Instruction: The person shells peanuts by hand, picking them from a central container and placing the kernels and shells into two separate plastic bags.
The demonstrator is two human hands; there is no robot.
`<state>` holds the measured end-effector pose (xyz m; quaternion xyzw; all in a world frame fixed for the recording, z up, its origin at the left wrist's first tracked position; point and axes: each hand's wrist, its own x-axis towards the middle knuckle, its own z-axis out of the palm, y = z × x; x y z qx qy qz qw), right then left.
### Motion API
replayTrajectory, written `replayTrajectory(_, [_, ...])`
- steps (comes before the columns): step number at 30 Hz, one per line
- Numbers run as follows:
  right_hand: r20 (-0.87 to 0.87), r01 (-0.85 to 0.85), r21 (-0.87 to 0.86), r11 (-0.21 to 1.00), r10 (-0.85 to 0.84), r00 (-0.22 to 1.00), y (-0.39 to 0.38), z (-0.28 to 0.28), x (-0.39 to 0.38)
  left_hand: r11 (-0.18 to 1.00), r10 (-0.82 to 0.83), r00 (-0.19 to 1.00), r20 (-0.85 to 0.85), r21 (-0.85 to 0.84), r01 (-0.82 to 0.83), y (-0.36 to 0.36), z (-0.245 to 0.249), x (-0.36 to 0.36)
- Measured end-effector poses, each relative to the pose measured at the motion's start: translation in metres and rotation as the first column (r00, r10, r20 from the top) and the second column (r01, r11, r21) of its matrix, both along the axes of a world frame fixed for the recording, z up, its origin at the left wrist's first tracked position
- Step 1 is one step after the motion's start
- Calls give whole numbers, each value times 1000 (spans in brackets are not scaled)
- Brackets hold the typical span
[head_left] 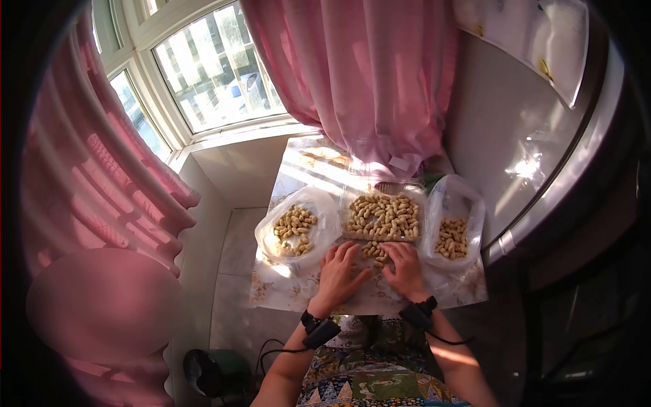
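Loose peanuts (371,251) just below the frame's centre
The left hand (340,275), thumb spread, lies just left of them; the right hand (405,273) curves at their right edge, whether pinching any I cannot tell.

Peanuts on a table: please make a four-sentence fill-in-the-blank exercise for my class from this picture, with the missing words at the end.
1. A clear box of peanuts stands between ____ plastic bags.
2. The left hand and the right hand wear no gloves; they are ____.
3. The wristbands are ____ in colour.
4. The curtain above the table is ____ in colour.

Missing words: two; bare; black; pink
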<state>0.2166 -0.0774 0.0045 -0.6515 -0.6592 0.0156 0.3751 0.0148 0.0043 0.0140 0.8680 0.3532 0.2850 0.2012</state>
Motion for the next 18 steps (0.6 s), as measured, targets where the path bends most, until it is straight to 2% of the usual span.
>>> replayTrajectory(5, [33,-36,-37,999,37,999,0,2,1,1000,-26,999,-39,-6,26,-2,-3,24])
replayTrajectory(7, [-24,-86,-35,996,85,996,2,-3,4,997,-69,997,21,44,68,-3,-9,32])
replayTrajectory(11, [-75,-66,-6,998,66,995,1,-4,4,996,-84,993,87,39,81,-5,-10,28])
replayTrajectory(14, [-107,-40,48,998,45,993,2,-4,3,998,-47,987,153,51,40,-5,-2,8])
replayTrajectory(16, [-135,23,89,996,-11,991,3,-5,1,995,99,979,177,-31,-95,-7,-3,-6])
replayTrajectory(18, [-164,33,80,996,-20,986,3,-4,0,990,141,975,170,-9,-141,-5,-11,-16])
